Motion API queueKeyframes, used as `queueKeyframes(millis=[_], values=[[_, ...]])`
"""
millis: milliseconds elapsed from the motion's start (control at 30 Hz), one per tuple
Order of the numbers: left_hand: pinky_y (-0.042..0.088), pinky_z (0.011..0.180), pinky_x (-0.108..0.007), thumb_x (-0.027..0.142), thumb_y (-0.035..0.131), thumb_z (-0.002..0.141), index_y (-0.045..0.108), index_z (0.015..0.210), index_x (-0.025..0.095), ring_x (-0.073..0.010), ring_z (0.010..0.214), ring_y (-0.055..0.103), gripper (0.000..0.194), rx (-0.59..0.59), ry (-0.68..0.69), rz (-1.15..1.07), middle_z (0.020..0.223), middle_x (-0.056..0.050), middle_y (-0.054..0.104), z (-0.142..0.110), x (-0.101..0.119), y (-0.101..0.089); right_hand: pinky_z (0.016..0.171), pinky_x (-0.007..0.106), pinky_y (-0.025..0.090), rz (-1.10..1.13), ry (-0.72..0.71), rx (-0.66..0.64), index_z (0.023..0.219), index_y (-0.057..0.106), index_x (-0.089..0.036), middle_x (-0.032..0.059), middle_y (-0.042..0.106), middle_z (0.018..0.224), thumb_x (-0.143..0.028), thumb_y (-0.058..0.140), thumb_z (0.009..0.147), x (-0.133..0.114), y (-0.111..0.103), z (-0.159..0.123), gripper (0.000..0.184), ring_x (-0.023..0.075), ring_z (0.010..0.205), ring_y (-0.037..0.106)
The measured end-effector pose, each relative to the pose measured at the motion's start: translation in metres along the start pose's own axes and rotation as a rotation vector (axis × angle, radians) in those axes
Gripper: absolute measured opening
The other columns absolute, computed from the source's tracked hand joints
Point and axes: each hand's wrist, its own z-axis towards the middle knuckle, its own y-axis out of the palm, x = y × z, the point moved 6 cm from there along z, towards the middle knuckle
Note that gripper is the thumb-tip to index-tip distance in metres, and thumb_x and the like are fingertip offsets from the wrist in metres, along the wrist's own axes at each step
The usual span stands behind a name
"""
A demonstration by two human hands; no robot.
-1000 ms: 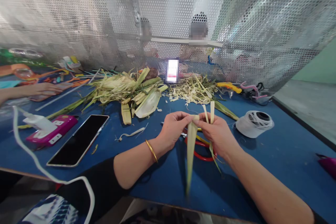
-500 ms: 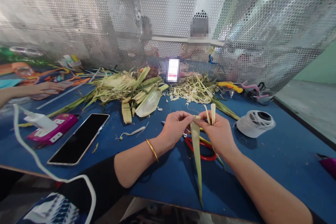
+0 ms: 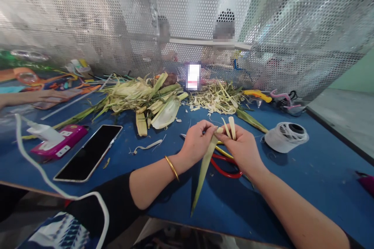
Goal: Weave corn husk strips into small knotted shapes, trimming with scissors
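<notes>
My left hand pinches the upper end of a long pale green leaf strip, whose pointed tip hangs down toward the table's front edge. Close against it, my right hand grips the same end with thumb and forefinger. Short pale leaf pieces stick up between the fingers of that hand. Below both hands lie scissors with red handles, partly covered by the right hand. A yellow handle-like piece shows beside them. The spool of white thread stands to the right of my right hand.
Leaves and husks are heaped at the back, beside pale shavings. A phone and a magenta power strip with a white cable lie left. Another person's hand rests far left. Perforated metal sheeting rises behind.
The hanging leaf strip has swung left, its tip now pointing down and left. Both hands have shifted slightly and stay together. The other person's hand has drawn back a little to the left.
</notes>
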Motion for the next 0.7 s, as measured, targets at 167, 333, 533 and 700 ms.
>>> queueKeyframes(millis=[167,333,533,700], values=[[0.038,0.062,-0.022,0.029,0.048,0.085,0.054,0.072,0.018,-0.0111,0.067,0.049,0.019,0.008,0.041,0.049,0.069,0.002,0.056,0.000,-0.001,0.000,0.052,0.023,0.033,-0.110,-0.110,0.059,0.069,0.061,-0.020,-0.0034,0.050,0.057,-0.033,0.063,0.071,-0.008,-0.004,-0.003,0.014,0.0114,0.054,0.039],[0.038,0.063,-0.022,0.028,0.049,0.084,0.054,0.072,0.018,-0.0110,0.067,0.049,0.017,0.037,0.029,0.028,0.070,0.002,0.057,0.000,-0.002,-0.001,0.056,0.024,0.038,-0.038,-0.038,-0.026,0.074,0.063,-0.019,-0.0005,0.056,0.064,-0.035,0.064,0.068,-0.006,0.003,-0.002,0.018,0.0136,0.059,0.045],[0.038,0.063,-0.022,0.027,0.050,0.084,0.055,0.071,0.017,-0.0108,0.068,0.049,0.017,0.033,0.029,0.024,0.070,0.002,0.057,0.000,-0.001,0.000,0.055,0.024,0.036,0.008,0.001,-0.045,0.069,0.061,-0.018,-0.0015,0.053,0.061,-0.034,0.064,0.067,-0.004,0.005,-0.003,0.016,0.0130,0.058,0.043],[0.039,0.063,-0.022,0.028,0.049,0.084,0.054,0.071,0.017,-0.0111,0.068,0.049,0.018,0.049,0.025,0.008,0.070,0.002,0.057,0.000,-0.003,-0.001,0.052,0.024,0.035,-0.080,-0.102,0.001,0.065,0.060,-0.020,-0.0023,0.051,0.056,-0.033,0.063,0.070,-0.015,0.001,-0.006,0.015,0.0121,0.055,0.041]])
